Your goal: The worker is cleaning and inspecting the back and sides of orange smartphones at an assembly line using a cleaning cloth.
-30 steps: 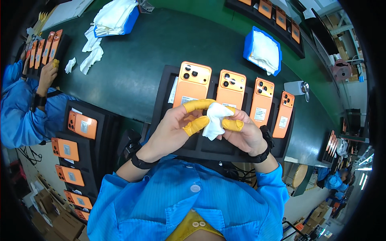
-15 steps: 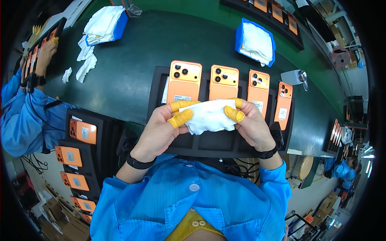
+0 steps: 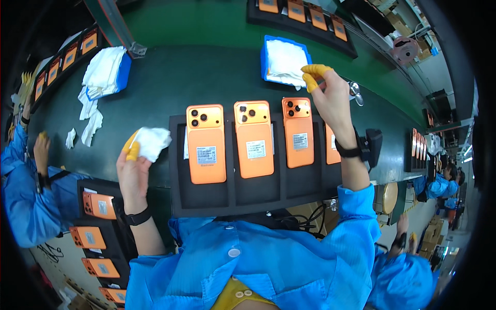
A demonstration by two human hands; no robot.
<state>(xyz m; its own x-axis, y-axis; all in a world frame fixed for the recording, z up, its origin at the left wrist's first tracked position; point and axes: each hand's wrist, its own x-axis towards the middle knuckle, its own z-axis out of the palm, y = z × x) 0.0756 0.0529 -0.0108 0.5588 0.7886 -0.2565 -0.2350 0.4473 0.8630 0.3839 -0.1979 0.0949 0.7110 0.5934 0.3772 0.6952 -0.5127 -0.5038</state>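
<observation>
My left hand (image 3: 133, 173), with yellow finger cots, pinches a white wiping cloth (image 3: 153, 143) left of the black foam tray (image 3: 206, 202). My right hand (image 3: 330, 95), also in yellow cots, reaches over the tray's far right side with thumb and forefinger slightly apart and nothing visible between them. Its fingertips are close to a blue bin (image 3: 265, 64) holding stacked white cloths (image 3: 287, 59). Orange phones lie back up in the tray: a left one (image 3: 206, 163), two middle ones (image 3: 253, 137) (image 3: 298, 132), and a right one (image 3: 331, 144) partly hidden by my right forearm.
Another blue bin (image 3: 124, 72) of cloths stands far left, with loose cloth pieces (image 3: 92, 129) beside it. Phone trays sit at the far edge (image 3: 330, 44) and lower left (image 3: 119, 227). A metal-topped container (image 3: 355, 90) is behind my right hand. Co-workers are at left (image 3: 31, 191) and right (image 3: 405, 279).
My hands have parted from the cloth they both held. The left has carried it leftward; the right has let go and moved up toward the blue bin. The view has shifted.
</observation>
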